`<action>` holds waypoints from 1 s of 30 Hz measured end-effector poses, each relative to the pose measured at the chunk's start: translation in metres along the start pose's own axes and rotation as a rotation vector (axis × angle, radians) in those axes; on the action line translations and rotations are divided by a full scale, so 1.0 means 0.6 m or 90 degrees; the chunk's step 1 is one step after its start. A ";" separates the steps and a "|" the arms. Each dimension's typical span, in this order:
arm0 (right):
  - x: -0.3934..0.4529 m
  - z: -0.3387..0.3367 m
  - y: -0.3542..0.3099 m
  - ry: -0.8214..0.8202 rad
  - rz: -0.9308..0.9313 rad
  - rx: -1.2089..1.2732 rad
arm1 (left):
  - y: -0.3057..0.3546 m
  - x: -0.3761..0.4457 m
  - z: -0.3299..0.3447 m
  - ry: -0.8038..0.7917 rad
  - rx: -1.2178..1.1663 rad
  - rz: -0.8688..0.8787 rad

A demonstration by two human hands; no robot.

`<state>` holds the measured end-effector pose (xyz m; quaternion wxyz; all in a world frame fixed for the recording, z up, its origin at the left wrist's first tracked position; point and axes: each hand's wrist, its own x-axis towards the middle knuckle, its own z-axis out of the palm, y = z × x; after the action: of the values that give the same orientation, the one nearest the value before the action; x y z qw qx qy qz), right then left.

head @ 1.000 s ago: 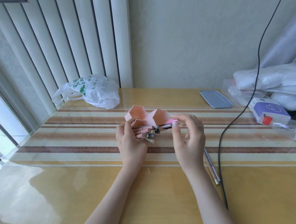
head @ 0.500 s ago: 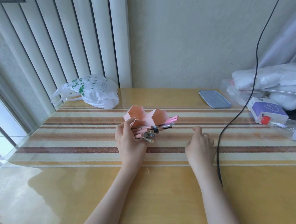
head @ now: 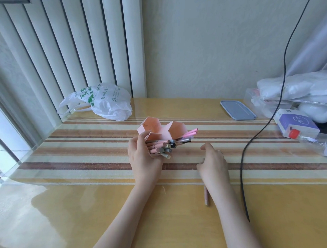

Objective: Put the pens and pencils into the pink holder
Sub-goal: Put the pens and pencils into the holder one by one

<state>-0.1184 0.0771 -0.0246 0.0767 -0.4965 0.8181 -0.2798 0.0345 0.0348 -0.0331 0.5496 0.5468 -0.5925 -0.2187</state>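
Your left hand (head: 143,158) wraps its fingers round the near side of the pink holder (head: 159,132), which stands on the striped mat (head: 95,153) near the middle of the bench (head: 155,225). The holder is made of hexagonal compartments: the two far ones show bare pink insides, while the near one beside your palm is packed with pens and pencils (head: 162,148), their ends pointing toward you and to the right. A few more, among them a pink pencil (head: 191,132), stick out of the right-hand compartment and lean to the right. Your right hand (head: 212,163) rests palm down on the mat just right of the holder, apart from it, with its fingers relaxed and loosely spread and gripping nothing; there is a ring on one finger. A single pencil (head: 206,196) lies on the bare bench beside your right wrist, partly hidden under the forearm. A black cable (head: 243,163) hangs down and crosses the bench just right of that arm. At the far left sits a white plastic bag (head: 102,101) with green print; at the far right lie a blue-grey lid (head: 237,110), a purple and white box (head: 296,123) and a stack of white plastic-wrapped bundles (head: 299,87).
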 end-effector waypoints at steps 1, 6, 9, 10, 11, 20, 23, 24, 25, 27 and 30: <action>0.000 0.000 0.000 -0.005 -0.003 0.032 | -0.001 0.000 0.000 -0.001 0.002 0.002; 0.005 -0.015 -0.011 -0.114 0.067 0.348 | 0.000 0.001 0.001 0.002 -0.003 -0.006; 0.005 -0.034 -0.024 -0.182 0.117 0.633 | 0.000 0.000 0.000 0.005 -0.006 0.001; 0.004 -0.040 -0.028 -0.203 0.123 0.732 | 0.000 0.000 -0.001 0.006 -0.006 0.002; 0.003 -0.045 -0.030 -0.221 0.118 0.823 | 0.000 0.000 -0.001 0.007 -0.008 -0.001; -0.004 -0.073 -0.044 -0.266 -0.030 1.149 | -0.004 0.000 -0.003 -0.011 -0.008 0.028; -0.013 -0.080 -0.053 -0.237 -0.067 1.153 | 0.001 -0.001 -0.003 -0.009 -0.019 0.019; -0.015 -0.082 -0.055 -0.222 -0.077 1.154 | 0.002 -0.001 -0.002 -0.010 -0.013 0.016; -0.016 -0.082 -0.056 -0.201 -0.081 1.155 | 0.001 -0.001 -0.001 -0.010 -0.005 0.011; -0.018 -0.083 -0.055 -0.126 -0.076 1.137 | 0.000 -0.001 0.000 -0.010 0.011 0.009; -0.020 -0.082 -0.055 0.007 -0.099 1.053 | -0.001 -0.003 -0.001 -0.018 0.022 0.025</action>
<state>-0.1071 0.0944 0.0323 0.3937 -0.3334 0.3119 -0.7979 0.0346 0.0364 -0.0340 0.5357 0.5411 -0.6147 -0.2056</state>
